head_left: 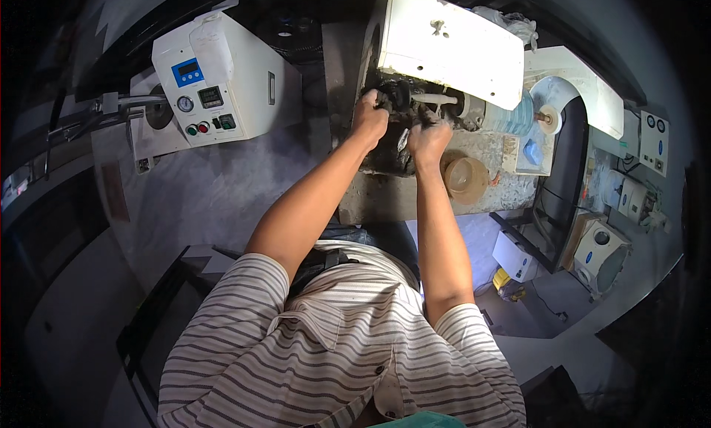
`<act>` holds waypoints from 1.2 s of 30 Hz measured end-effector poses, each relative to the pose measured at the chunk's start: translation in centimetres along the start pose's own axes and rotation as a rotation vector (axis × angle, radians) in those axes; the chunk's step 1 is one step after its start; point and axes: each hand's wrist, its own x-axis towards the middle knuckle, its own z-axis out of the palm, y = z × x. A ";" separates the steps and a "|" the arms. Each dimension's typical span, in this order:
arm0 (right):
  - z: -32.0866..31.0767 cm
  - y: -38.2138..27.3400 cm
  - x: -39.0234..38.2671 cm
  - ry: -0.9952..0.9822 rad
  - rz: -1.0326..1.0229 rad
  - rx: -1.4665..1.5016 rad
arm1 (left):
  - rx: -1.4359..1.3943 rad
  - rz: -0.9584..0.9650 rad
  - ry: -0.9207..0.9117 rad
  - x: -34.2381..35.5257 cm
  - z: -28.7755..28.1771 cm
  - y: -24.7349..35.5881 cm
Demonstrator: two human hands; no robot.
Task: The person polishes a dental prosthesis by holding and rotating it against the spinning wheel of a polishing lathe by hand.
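Observation:
Both my arms reach forward under the raised white cover of a bench machine. My left hand is closed, its fingertips dark with dirt, at the left of the opening. My right hand is curled too, to the right and slightly nearer me, its fingers blackened. Between and beyond them lies a pale tapered spindle, set sideways in the dark, grimy cavity. Whatever the fingers grip is hidden by the hands and shadow. A small shiny dark piece shows just left of my right hand.
A tan round bowl stands on the stained bench, right of my right hand. Behind it are a clear blue-tinted container and a pale wheel. At left stands a white control box with gauges and buttons.

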 end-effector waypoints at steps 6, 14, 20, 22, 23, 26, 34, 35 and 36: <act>-1.2 -1.1 0.3 -0.076 -0.188 -0.079 | -0.056 -0.014 0.111 1.0 1.1 -4.3; -0.8 1.5 0.9 -0.102 -0.196 -0.290 | -0.051 -0.083 -0.024 -0.4 1.1 -0.2; 0.0 -0.2 0.5 -0.065 -0.137 -0.057 | -0.143 0.007 0.150 1.8 1.1 -4.3; -1.3 0.9 0.6 -0.066 -0.134 -0.115 | -0.158 0.002 -0.069 0.6 2.0 -3.4; -1.1 -0.1 0.8 -0.072 -0.138 -0.107 | -0.161 0.010 -0.052 1.2 1.7 -3.7; -0.1 -1.3 0.4 -0.117 -0.192 -0.231 | -0.206 -0.036 0.195 2.0 1.0 -4.2; -0.4 0.2 0.3 -0.039 -0.134 -0.112 | -0.150 0.017 0.040 -1.0 0.7 -0.3; -0.1 0.2 0.5 -0.069 -0.101 -0.155 | -0.184 0.024 0.040 -0.3 0.7 -0.1; -0.2 0.3 0.5 -0.070 -0.105 -0.154 | -0.218 0.031 0.039 0.1 0.7 -0.1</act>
